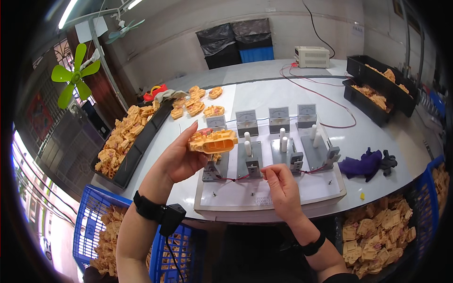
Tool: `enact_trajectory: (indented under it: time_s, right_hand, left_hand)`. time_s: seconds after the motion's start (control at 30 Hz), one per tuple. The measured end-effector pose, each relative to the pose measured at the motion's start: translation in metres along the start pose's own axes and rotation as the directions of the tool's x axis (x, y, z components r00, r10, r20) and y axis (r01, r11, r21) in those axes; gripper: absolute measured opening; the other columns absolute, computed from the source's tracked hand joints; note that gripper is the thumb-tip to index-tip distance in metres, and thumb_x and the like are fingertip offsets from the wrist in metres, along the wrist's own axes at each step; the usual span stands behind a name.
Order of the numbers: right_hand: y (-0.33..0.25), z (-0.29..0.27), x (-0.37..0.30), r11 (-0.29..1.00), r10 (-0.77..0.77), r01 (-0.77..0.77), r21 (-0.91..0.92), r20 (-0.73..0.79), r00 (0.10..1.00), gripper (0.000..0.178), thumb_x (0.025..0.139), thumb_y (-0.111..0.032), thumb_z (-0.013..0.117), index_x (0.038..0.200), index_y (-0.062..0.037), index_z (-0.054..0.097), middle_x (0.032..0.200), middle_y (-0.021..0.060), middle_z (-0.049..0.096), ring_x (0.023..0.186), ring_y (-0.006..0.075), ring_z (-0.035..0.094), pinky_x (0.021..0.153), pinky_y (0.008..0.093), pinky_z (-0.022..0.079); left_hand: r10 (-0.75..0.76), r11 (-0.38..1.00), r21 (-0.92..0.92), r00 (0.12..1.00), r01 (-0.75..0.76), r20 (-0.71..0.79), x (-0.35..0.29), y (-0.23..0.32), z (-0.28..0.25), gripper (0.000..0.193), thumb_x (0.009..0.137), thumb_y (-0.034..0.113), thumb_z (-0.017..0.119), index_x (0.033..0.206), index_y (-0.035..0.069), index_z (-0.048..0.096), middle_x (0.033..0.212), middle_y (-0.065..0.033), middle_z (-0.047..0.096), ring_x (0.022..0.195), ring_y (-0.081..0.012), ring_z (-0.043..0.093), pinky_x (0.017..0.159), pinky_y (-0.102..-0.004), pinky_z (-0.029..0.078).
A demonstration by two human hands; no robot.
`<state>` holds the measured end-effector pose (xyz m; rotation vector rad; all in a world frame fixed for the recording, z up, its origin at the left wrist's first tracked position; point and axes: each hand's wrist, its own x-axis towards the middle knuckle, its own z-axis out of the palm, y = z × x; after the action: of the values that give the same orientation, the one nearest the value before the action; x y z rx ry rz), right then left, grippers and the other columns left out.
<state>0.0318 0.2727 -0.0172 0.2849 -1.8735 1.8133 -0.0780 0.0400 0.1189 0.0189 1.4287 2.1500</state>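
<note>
I'm in a workshop, by the look of it a small factory: my long white bench (pixel 273 92) bears a board (pixel 302 191) of gauges (pixel 279 113), apparently a power supply (pixel 312 57), and heaped orange plastic parts (pixel 123 137); blue crates (pixel 87 221) stand below.

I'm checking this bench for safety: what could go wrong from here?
The left hand holds an orange plastic part raised near the left end of the white-based fixture; if the grip slips, the part might drop onto it and either could be damaged. A black cable hangs from the black device on the left wrist and might snag when that arm moves.
</note>
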Motion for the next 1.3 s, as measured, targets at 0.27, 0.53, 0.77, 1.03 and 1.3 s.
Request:
enact_trajectory:
  time_s: [0.27,0.53,0.77,1.03,1.3]
  right_hand:
    - [-0.002,0.003,0.0,1.0,-0.009,0.01,0.024,-0.037,0.999,0.023,0.106,-0.022,0.059,0.119,-0.0034,0.06,0.1,0.0039,0.059,0.091,0.0108,0.054,0.083,0.0252,0.046]
    - [-0.02,0.005,0.002,0.989,-0.062,0.078,-0.124,0.131,0.989,0.036,0.097,-0.024,0.07,0.127,-0.005,0.061,0.109,0.0107,0.063,0.101,0.0209,0.062,0.091,0.0347,0.05]
    - [-0.017,-0.003,0.002,0.998,-0.051,0.057,-0.029,0.182,0.982,0.035,0.093,-0.022,0.075,0.121,-0.0035,0.064,0.104,0.0102,0.065,0.093,0.0204,0.063,0.084,0.032,0.052]
    - [-0.018,-0.003,0.005,0.992,-0.112,0.12,-0.033,0.189,0.976,0.037,0.09,-0.02,0.078,0.12,-0.0042,0.065,0.102,0.009,0.066,0.088,0.0197,0.061,0.081,0.0325,0.052]
    - [-0.018,0.006,0.001,0.994,-0.071,0.083,-0.074,0.151,0.986,0.037,0.091,-0.018,0.076,0.123,-0.0047,0.063,0.101,0.0096,0.064,0.09,0.02,0.062,0.082,0.0334,0.052]
  left_hand:
    - [0.094,0.987,0.133,0.995,-0.091,-0.017,0.02,0.004,0.002,0.043,0.106,0.043,0.054,0.138,0.014,0.053,0.118,-0.0092,0.063,0.088,-0.018,0.065,0.071,-0.0268,0.057]
    - [0.386,0.717,0.628,0.922,-0.303,0.003,0.054,-0.011,0.029,0.046,0.105,0.036,0.06,0.143,0.013,0.048,0.12,-0.0045,0.061,0.102,-0.0115,0.064,0.083,-0.0251,0.055]
    - [0.526,-0.051,0.884,0.74,-0.466,0.42,0.056,-0.036,0.05,0.05,0.104,0.034,0.06,0.141,0.001,0.052,0.131,-0.017,0.054,0.118,-0.0243,0.059,0.101,-0.0332,0.05]
    - [0.424,-0.098,0.912,0.812,-0.399,0.401,0.03,-0.044,0.062,0.044,0.108,0.028,0.048,0.14,-0.001,0.056,0.138,-0.0231,0.055,0.126,-0.0342,0.057,0.107,-0.0376,0.046]
    - [0.12,0.085,0.928,0.929,-0.362,0.351,0.04,-0.029,0.053,0.047,0.106,0.033,0.05,0.138,-0.001,0.054,0.126,-0.0231,0.06,0.11,-0.0311,0.065,0.098,-0.0394,0.049]
